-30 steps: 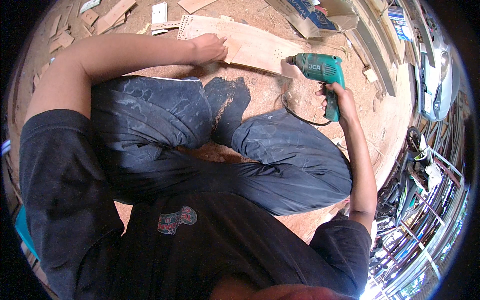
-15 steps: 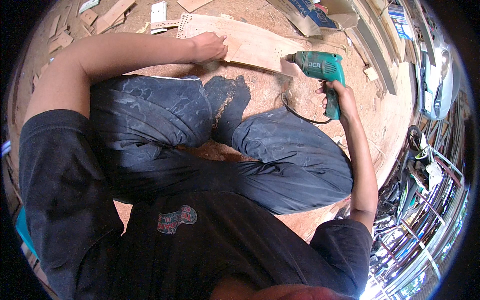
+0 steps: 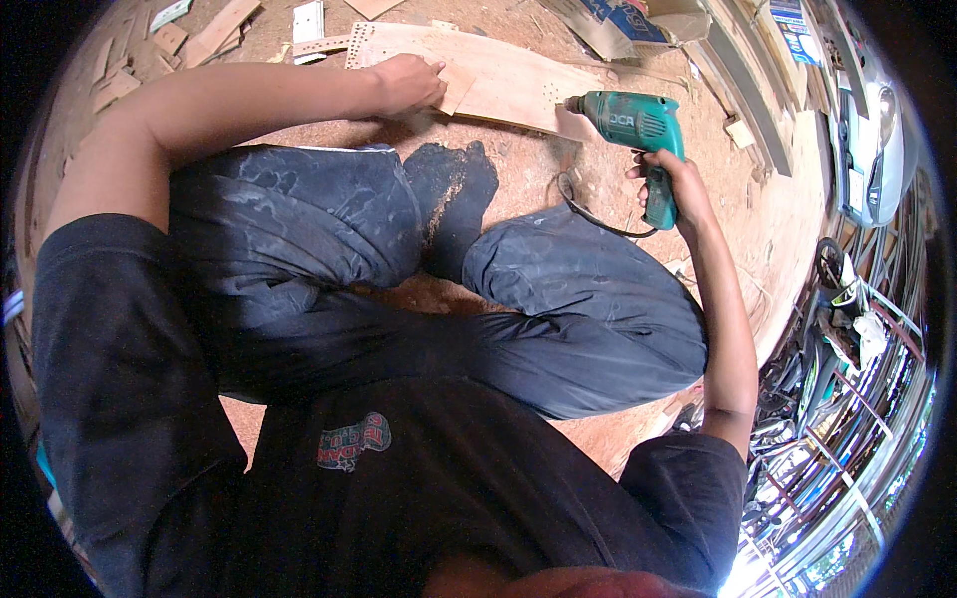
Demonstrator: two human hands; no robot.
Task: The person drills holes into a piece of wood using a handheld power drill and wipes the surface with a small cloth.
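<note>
My right hand [image 3: 675, 186] is wrapped round the handle of a green corded power drill [image 3: 630, 120]. The drill lies level, its chuck pointing left at the right end of a long wooden board [image 3: 508, 65]. Small drilled holes dot both ends of this board. My left hand [image 3: 404, 86] grips the near edge of the board, fingers bent over its top beside a small thin wooden piece [image 3: 458, 88]. The underside of that hand is hidden. Where the drill's tip meets the board is too small to make out.
Wood offcuts [image 3: 221, 30] litter the dusty floor at the far left. A torn cardboard box [image 3: 678, 30] and long timber lengths [image 3: 750, 90] lie at the far right. The drill's black cord [image 3: 613, 227] loops near my right knee. A motorbike [image 3: 837, 289] stands farther right.
The drill has shifted slightly left and up in the picture, still in my right hand. My left hand has drawn its fingers in a little on the board. The whole view has tilted slightly.
</note>
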